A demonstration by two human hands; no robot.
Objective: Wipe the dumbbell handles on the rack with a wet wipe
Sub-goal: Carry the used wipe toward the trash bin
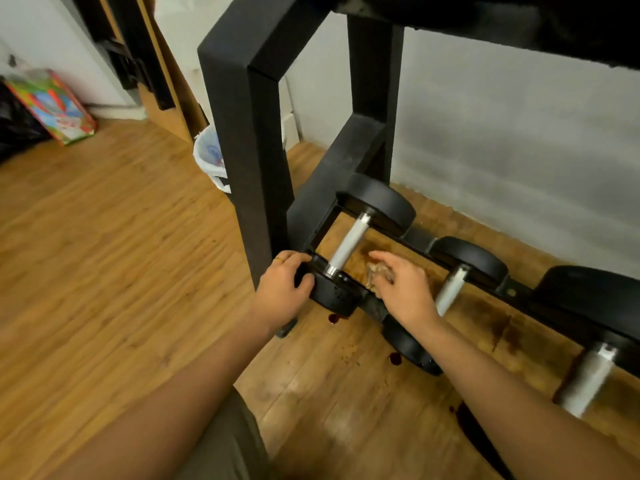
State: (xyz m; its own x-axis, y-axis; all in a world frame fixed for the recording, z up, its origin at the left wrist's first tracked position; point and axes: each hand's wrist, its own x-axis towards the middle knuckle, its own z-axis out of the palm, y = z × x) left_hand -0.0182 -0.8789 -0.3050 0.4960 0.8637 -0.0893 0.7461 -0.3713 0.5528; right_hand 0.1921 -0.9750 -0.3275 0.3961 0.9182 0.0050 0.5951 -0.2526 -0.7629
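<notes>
Three dumbbells lie across the lowest rails of a black rack [249,133], silver handles pointing toward the person: the leftmost dumbbell [348,245], the middle dumbbell [450,289] and the rightmost dumbbell [587,382]. The left hand [282,289] grips the near black head of the leftmost dumbbell, fingers [294,257] curled over its top edge. The right hand [405,289] is just right of that handle, its fingers bent round a crumpled wet wipe [377,273]; whether the wet wipe touches the handle I cannot tell. Below, the wooden floor [104,254] carries dark wet spots [333,318] under the rack. A bin [207,154] with a white liner stands behind the rack's upright, and a colourful box [52,105] leans on the wall at far left.
</notes>
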